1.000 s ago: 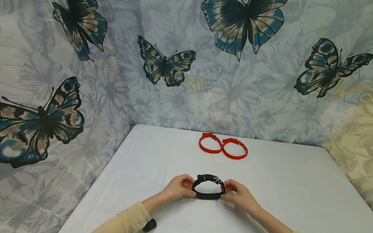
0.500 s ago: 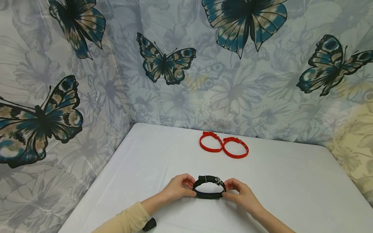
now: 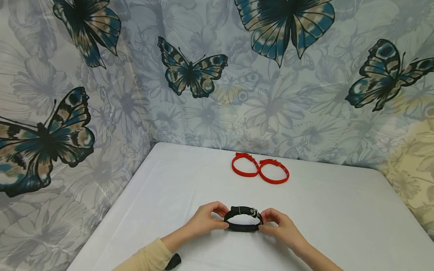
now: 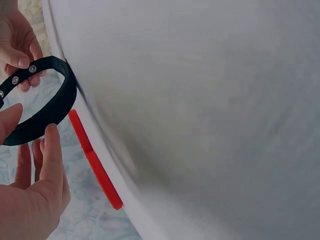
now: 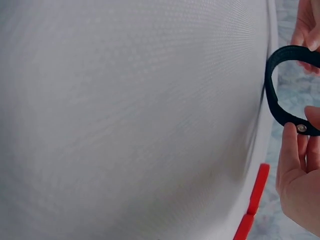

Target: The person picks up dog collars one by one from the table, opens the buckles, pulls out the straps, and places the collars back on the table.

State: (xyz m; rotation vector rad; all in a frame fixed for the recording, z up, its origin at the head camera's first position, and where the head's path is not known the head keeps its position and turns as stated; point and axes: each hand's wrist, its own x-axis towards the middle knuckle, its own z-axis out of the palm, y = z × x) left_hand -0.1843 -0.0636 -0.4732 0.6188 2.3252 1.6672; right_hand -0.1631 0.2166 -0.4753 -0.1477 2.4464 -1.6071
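Your left hand (image 4: 37, 200), low at the left, pinches the near side of the black collar (image 4: 65, 100) between thumb and fingertips, while your right hand (image 4: 20, 42) holds its far side beside a row of round metal eyelets (image 4: 15, 80). Beyond the loop, two red bands (image 4: 104, 181) lie end to end along the edge of the white tabletop (image 4: 200, 100), and you see a pale blue patterned backdrop (image 4: 77, 220) past that edge.

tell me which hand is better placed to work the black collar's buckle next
Probably the right hand: it pinches the black collar on the side nearer the buckle, while the left hand holds the opposite side.
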